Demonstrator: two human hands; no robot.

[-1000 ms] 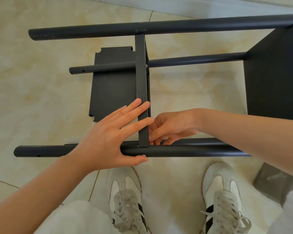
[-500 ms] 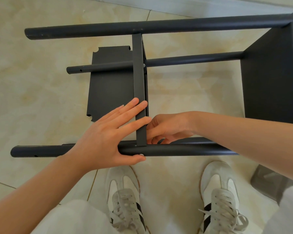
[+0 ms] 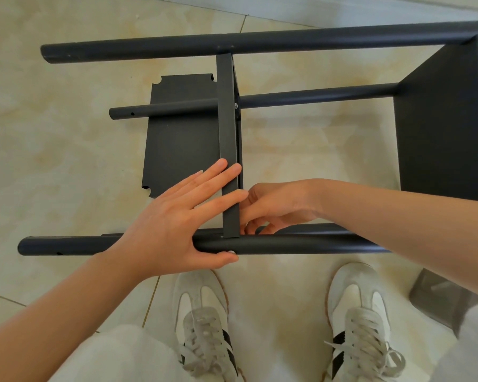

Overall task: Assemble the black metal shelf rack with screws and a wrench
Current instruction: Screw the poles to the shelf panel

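Black metal dominates the view: the shelf rack (image 3: 342, 41) lies on its side on beige floor tiles (image 3: 66, 150), its tubes running from 9 to 3 o'clock. The far tube (image 3: 149, 49) sits at 12 o'clock, the middle tube (image 3: 315, 95) just below it, and the near tube (image 3: 301, 245) towards 6 o'clock, just ahead of two white sneakers (image 3: 204, 321).

An edge-on shelf panel (image 3: 227, 128) spans from far tube to near tube at centre. A silver screw (image 3: 236, 106) shows where it meets the middle tube. A fixed shelf panel (image 3: 447, 128) stands at 3 o'clock. A loose shelf panel (image 3: 182, 139) lies flat on the tiles at 10 o'clock.

The left hand (image 3: 171, 224) is spread flat, with straight fingers laid across the edge-on panel's near end and the thumb along the near tube's front side. The right hand (image 3: 276, 208) reaches in from 4 o'clock, its fingers curled at the corner where that panel meets the near tube. Whether they pinch anything I cannot tell, as the fingertips are hidden. A grey object (image 3: 439, 299) sits at 5 o'clock.
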